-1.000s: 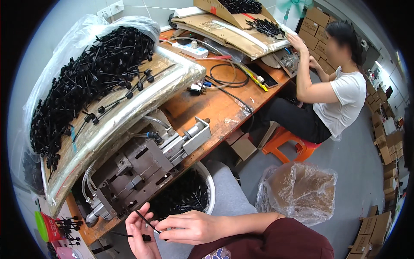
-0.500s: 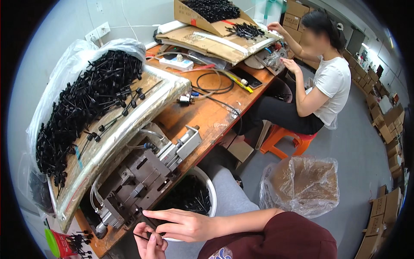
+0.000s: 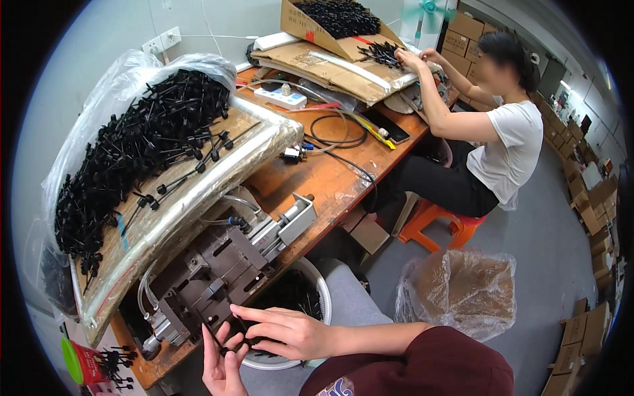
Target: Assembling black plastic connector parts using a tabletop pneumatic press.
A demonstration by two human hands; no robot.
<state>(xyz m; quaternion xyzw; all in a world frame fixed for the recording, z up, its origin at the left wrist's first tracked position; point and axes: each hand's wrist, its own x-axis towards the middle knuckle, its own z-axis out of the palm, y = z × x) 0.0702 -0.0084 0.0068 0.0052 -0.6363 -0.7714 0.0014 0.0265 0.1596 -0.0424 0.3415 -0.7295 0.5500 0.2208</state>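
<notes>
"What does the left grip (image 3: 221, 371) have?"

"It's closed on a thin black stick (image 3: 212, 338), straight and skinny, by the edge of the wooden table (image 3: 277, 181)"

"And the right grip (image 3: 294, 335)?"

"Its fingers reach out flat, close to the stick. I can't tell if they pinch anything"

"What's around them?"

"A round white basket (image 3: 325, 290) with dark bits inside, and a hard, blocky metal machine (image 3: 241, 261). Farther off, a spiky black heap (image 3: 145, 145) of knobby sticks sits by crinkly clear plastic (image 3: 99, 105)"
</notes>
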